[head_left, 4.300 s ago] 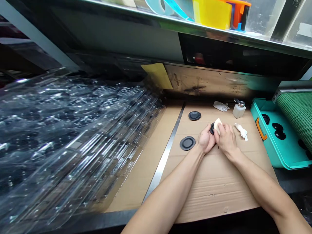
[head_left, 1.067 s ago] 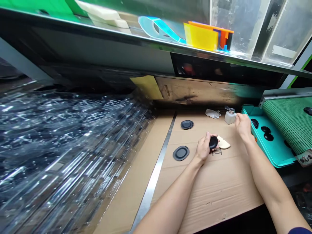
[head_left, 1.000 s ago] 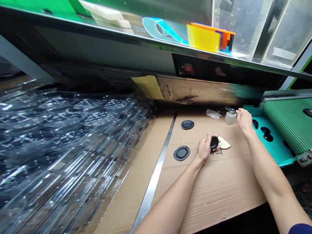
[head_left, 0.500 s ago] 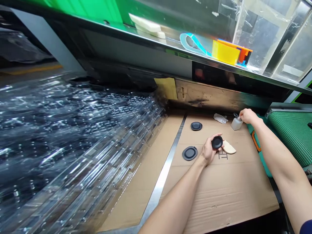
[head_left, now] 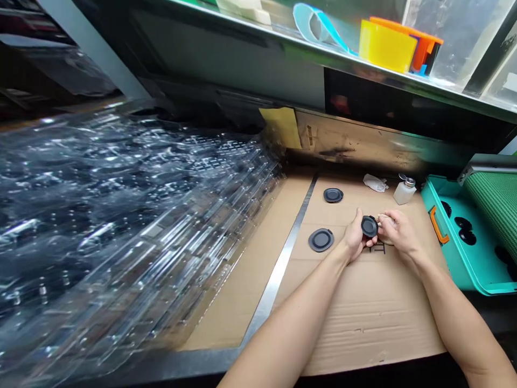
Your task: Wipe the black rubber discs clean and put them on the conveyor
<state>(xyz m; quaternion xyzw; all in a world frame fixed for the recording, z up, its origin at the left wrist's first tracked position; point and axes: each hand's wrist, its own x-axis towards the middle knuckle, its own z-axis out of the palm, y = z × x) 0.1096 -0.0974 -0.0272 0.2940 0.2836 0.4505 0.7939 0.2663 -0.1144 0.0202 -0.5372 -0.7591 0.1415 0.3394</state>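
Observation:
My left hand (head_left: 354, 240) is closed on a small black round disc (head_left: 369, 226), which it holds on edge just above the cardboard sheet (head_left: 363, 318). Right beside the disc, my right hand (head_left: 400, 235) has its fingers curled around a small pale wad (head_left: 383, 220), which touches or nearly touches the disc's right side. Two more black discs lie flat on the cardboard, one (head_left: 321, 240) left of my left hand and one (head_left: 333, 195) further back.
A small clear bottle (head_left: 404, 191) and a crumpled white cloth (head_left: 375, 183) stand at the back. At the right, a teal tray (head_left: 464, 264) holds black discs beside a green belt (head_left: 496, 205). Stacked clear plastic trays (head_left: 121, 215) fill the left. A shelf (head_left: 283, 46) hangs overhead.
My right hand has come back from the bottle to the disc in my left hand. The beige pad that lay beside the disc is no longer in sight.

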